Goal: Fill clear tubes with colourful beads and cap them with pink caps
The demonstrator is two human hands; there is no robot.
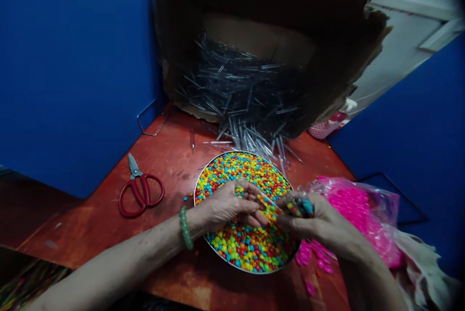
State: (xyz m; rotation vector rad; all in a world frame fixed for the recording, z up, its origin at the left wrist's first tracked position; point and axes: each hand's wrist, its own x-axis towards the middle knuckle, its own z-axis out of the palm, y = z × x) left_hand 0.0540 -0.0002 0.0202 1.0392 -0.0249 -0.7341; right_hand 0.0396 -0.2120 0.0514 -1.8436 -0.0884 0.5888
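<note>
A round metal tray [198, 182] full of small candies in red, yellow, green and blue sits on the red table. My left hand [228, 204], with a green bead bracelet on the wrist, hovers over the candies with fingers pinched around a thin clear plastic tube [268, 199]. My right hand [312, 216] is closed at the tray's right edge, gripping a handful of candies and the tube's other end. The two hands meet over the tray.
Red-handled scissors [140, 190] lie left of the tray. A torn cardboard box [261, 25] behind it spills several clear tubes [247, 132]. A bag of pink caps [356, 214] lies at the right, with loose pink caps [312, 257] near the tray. Blue walls enclose the table.
</note>
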